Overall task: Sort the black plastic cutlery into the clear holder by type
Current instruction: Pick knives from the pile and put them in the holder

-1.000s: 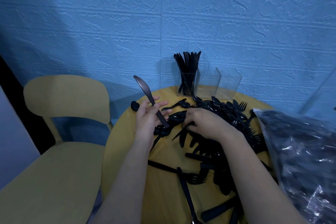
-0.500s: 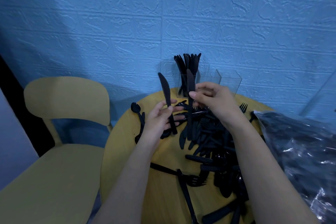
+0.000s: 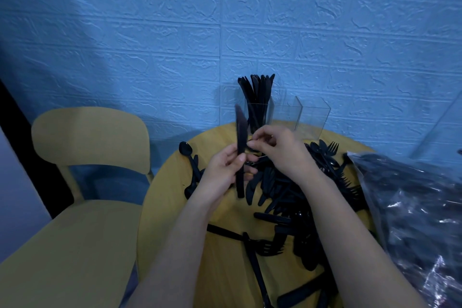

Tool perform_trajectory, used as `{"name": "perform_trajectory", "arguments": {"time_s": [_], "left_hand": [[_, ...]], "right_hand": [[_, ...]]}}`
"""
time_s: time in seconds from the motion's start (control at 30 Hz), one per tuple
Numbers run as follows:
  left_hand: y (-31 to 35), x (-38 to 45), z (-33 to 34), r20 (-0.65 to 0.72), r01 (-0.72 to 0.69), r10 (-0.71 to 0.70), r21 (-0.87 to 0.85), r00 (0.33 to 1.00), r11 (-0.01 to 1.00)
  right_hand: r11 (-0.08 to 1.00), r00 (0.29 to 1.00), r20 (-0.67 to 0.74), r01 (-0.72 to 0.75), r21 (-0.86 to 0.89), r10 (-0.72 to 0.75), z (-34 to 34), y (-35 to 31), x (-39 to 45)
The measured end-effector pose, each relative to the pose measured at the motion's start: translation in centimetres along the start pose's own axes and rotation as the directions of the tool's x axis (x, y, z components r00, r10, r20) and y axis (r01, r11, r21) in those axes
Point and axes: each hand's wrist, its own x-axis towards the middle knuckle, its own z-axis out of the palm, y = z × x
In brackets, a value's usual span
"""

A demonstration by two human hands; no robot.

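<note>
Currently the left hand (image 3: 222, 175) grips a black plastic knife (image 3: 240, 155) upright, thumb and fingers curled round its lower half, blade end pointing up and slightly blurred. The right hand (image 3: 277, 150) sits just beside it, fingertips drawn together near the knife's middle — whether they pinch the knife itself or something else cannot be told from this view. Both hands hover over the round yellow table (image 3: 175, 207), in front of the clear holder (image 3: 287, 115) that stands at the table's far edge against the blue textured wall (image 3: 150, 32). Holder has three compartments side by side; the left one carries a bundle of sorted knives (image 3: 256, 92) standing upright, the other two look see-through with no visible contents. A loose cutlery pile (image 3: 287, 197) — forks, spoons, knives mixed — spreads across the table under and to the right of the hands. One spoon (image 3: 190, 165) lies apart near the table's left edge. A crinkled plastic bag (image 3: 412, 207) of black items sits at right; a yellow chair (image 3: 87, 145) at left.
</note>
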Motion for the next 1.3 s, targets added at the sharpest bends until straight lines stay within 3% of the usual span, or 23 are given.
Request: {"name": "perform_trajectory", "arguments": {"time_s": [0.07, 0.17, 0.4, 0.63, 0.8, 0.97, 1.1, 1.3], "left_hand": [[-0.2, 0.2, -0.3, -0.107, 0.008, -0.01, -0.012, 0.994, 1.0], [-0.2, 0.3, -0.6, -0.193, 0.019, -0.026, -0.04, 0.981, 0.999], [-0.2, 0.3, -0.5, -0.196, 0.024, -0.029, -0.031, 0.98, 0.999], [-0.1, 0.2, -0.5, -0.193, 0.022, -0.03, -0.04, 0.981, 0.999], [-0.1, 0.3, -1.0, -0.234, -0.015, -0.004, -0.079, 0.972, 0.997], [0.2, 0.3, -1.2, -0.252, -0.046, 0.015, -0.118, 0.968, 0.992], [0.1, 0.1, -1.1, -0.214, -0.038, 0.023, -0.066, 0.977, 0.997], [0.1, 0.0, -1.0, -0.164, -0.01, 0.003, -0.044, 0.987, 0.999]], "right_hand": [[0.975, 0.979, 0.202, 0.068, -0.212, -0.024, -0.4, 0.9, 0.0], [0.885, 0.87, 0.486, 0.16, -0.437, 0.082, 0.2, 2.1, -0.2], [0.81, 0.813, 0.577, 0.285, -0.512, 0.079, 1.7, 2.4, -0.7], [0.807, 0.822, 0.57, 0.329, -0.49, 0.011, 1.8, 2.0, -0.8], [0.838, 0.879, 0.448, 0.361, -0.409, -0.16, 1.1, 1.6, -0.9], [0.959, 0.969, 0.115, 0.237, -0.157, -0.22, -0.9, 1.5, -0.8], [0.981, 0.975, -0.119, 0.191, 0.029, -0.186, -1.9, 1.3, -0.7], [0.917, 0.971, -0.239, 0.076, 0.393, 0.022, -4.0, 0.4, -0.3]]}}
